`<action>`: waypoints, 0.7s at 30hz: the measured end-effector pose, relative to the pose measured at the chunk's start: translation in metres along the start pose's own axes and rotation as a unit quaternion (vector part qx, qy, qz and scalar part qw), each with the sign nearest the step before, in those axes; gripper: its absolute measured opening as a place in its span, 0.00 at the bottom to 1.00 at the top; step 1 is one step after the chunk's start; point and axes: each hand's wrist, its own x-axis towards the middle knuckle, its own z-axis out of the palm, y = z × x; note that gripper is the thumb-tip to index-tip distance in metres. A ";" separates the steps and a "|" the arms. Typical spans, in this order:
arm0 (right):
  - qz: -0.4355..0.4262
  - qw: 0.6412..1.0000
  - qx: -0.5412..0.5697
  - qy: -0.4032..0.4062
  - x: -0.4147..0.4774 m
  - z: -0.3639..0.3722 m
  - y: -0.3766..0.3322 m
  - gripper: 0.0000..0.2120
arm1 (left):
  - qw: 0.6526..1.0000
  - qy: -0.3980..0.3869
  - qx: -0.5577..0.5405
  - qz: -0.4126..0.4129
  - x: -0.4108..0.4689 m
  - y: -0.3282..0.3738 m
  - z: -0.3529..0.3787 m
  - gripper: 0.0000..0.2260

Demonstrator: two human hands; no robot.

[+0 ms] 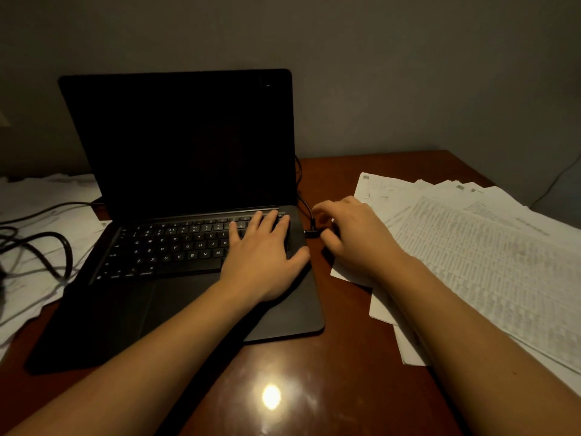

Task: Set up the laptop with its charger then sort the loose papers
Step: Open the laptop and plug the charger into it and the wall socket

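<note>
**While the left hand [261, 262] steadies the laptop [125, 309], the right hand [355, 237] grips the charger plug [311, 233]**

From the head camera, the right hand's thumb and curled fingers pinch narrowly on the outer end of the charger plug. The plug sits at the laptop's right edge, level with the upper key rows (how far it is seated I cannot tell). From the grip, its thin cable [303, 202] rises and runs behind the dark, upright screen [188, 146].

Just left of the grip, the left hand lies flat on the right end of the keyboard [176, 243], fingers straight, thumb at the deck's edge, holding nothing.

Right of the grip and under that wrist, the loose papers [487, 262] lie fanned and overlapping on the wooden table [314, 372]. Far left of the grip, beyond the laptop, more sheets [37, 234] lie under a looping black cord [59, 247].
</note>
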 end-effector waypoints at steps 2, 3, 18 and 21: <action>-0.005 1.000 -0.016 0.006 0.000 -0.003 -0.002 0.19 | 1.000 0.000 0.001 -0.002 0.000 0.000 0.000 0.33; -0.008 1.000 -0.023 0.007 0.000 -0.004 -0.002 0.19 | 1.000 0.000 0.000 -0.002 -0.001 0.000 0.000 0.33; 0.027 0.999 0.031 -0.020 0.002 0.005 0.000 0.21 | 0.999 0.008 -0.014 0.036 0.000 0.000 -0.003 0.30; 0.010 1.000 -0.001 -0.028 0.012 0.003 -0.002 0.22 | 0.999 0.014 -0.017 0.037 -0.001 0.000 -0.002 0.29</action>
